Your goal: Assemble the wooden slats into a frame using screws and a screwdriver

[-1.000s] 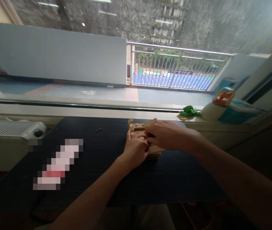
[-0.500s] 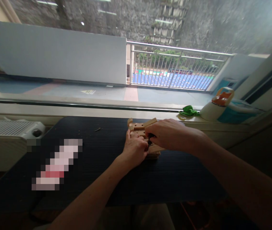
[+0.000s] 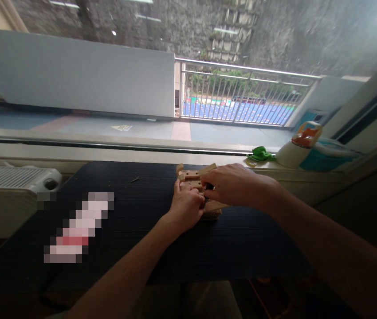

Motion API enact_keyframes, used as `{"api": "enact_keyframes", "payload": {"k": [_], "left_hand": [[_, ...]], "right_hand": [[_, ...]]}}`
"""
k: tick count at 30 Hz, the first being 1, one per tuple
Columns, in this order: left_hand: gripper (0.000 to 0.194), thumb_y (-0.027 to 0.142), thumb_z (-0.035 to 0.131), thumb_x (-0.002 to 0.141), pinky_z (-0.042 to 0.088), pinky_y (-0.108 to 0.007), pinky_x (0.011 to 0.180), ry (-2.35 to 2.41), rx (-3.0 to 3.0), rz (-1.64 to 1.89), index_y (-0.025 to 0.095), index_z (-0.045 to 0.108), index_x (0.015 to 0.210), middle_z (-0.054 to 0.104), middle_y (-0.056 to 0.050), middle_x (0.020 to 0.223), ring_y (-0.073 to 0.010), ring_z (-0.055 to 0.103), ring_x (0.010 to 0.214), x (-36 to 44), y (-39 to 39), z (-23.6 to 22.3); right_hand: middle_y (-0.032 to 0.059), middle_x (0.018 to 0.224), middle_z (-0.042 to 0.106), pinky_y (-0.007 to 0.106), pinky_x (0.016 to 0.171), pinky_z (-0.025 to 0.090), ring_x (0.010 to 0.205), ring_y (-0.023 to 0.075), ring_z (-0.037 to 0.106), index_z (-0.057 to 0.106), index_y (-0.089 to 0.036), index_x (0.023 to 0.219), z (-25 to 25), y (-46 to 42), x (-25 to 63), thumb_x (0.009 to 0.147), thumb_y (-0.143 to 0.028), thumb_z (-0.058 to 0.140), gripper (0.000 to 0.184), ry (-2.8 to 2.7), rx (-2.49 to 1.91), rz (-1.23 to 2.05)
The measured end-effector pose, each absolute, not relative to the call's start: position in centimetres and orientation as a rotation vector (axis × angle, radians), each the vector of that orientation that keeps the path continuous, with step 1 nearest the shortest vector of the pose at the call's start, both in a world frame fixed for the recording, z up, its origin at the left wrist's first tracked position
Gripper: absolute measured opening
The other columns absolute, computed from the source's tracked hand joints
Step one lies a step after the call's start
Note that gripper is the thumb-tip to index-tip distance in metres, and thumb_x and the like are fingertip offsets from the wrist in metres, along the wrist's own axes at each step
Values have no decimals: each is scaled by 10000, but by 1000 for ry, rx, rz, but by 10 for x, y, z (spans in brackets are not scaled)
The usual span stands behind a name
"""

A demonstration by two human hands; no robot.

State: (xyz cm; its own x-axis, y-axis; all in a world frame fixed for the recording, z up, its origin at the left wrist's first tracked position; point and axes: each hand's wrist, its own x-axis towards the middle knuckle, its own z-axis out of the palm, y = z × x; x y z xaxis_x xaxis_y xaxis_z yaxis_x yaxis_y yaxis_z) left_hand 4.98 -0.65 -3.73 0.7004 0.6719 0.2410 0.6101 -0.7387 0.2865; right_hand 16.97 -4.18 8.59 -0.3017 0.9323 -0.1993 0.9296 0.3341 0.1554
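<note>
A light-brown wooden assembly [image 3: 193, 174] made of slats with small dark holes stands on the black table. My left hand [image 3: 186, 206] is closed at its near left side, fingers bent against the wood and steadying it. Over its right side, my right hand [image 3: 230, 184] pinches a small dark object [image 3: 209, 187], whose kind is hidden by the fingers. The lower end of that dark object is close to my left fingertips. One wooden strip [image 3: 207, 169] sticks up at a slant behind my right hand, and another piece [image 3: 217, 205] shows below it.
The black table [image 3: 135, 239] carries a blurred-out pinkish item [image 3: 78, 228] at left and a small thin piece [image 3: 135, 179] farther back. On the window sill are a green cloth [image 3: 261, 154] and a white bottle with an orange top [image 3: 296, 148]. A radiator [image 3: 15, 177] stands left.
My right hand has shifted and turned very slightly around the dark object. My left hand and the wooden assembly look the same.
</note>
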Motion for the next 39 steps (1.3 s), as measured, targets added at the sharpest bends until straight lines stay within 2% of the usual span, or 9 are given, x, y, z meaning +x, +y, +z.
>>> {"api": "enact_keyframes", "payload": {"k": [7, 15, 22, 29, 39], "left_hand": [[151, 277, 567, 724, 112, -552, 1018, 1014, 2726, 524, 229, 682, 638, 654, -45, 848, -276, 456, 1047, 49, -7, -37], [159, 281, 556, 741, 127, -556, 1010, 1026, 2720, 462, 232, 680, 653, 639, -38, 789, -262, 470, 1002, 50, -7, -35], [151, 279, 560, 739, 111, -553, 1021, 1035, 2726, 465, 237, 684, 665, 653, -30, 847, -272, 440, 1071, 49, -7, -37], [169, 295, 556, 744, 129, -551, 1017, 1033, 2724, 465, 236, 685, 653, 655, -32, 848, -266, 455, 1047, 50, -7, -34], [152, 294, 578, 734, 124, -555, 1022, 1040, 2704, 440, 217, 675, 648, 649, -36, 841, -267, 461, 1048, 50, -8, -32]], "right_hand": [[64, 851, 670, 264, 658, 376, 787, 185, 591, 666, -196, 835, 85, -42, 174, 797, -168, 459, 212, 2429, 1595, -56], [90, 865, 667, 262, 624, 383, 788, 192, 585, 670, -162, 871, 82, -39, 174, 826, -254, 447, 246, 2378, 1648, -7], [80, 909, 656, 259, 623, 364, 799, 185, 575, 645, -185, 942, 84, -41, 173, 820, -329, 463, 262, 2416, 1642, -2], [80, 838, 661, 266, 643, 354, 769, 179, 570, 665, -178, 858, 81, -39, 177, 827, -276, 448, 240, 2419, 1613, -34], [100, 867, 668, 274, 625, 369, 788, 198, 589, 659, -169, 875, 79, -35, 173, 844, -300, 445, 253, 2360, 1698, 21]]}}
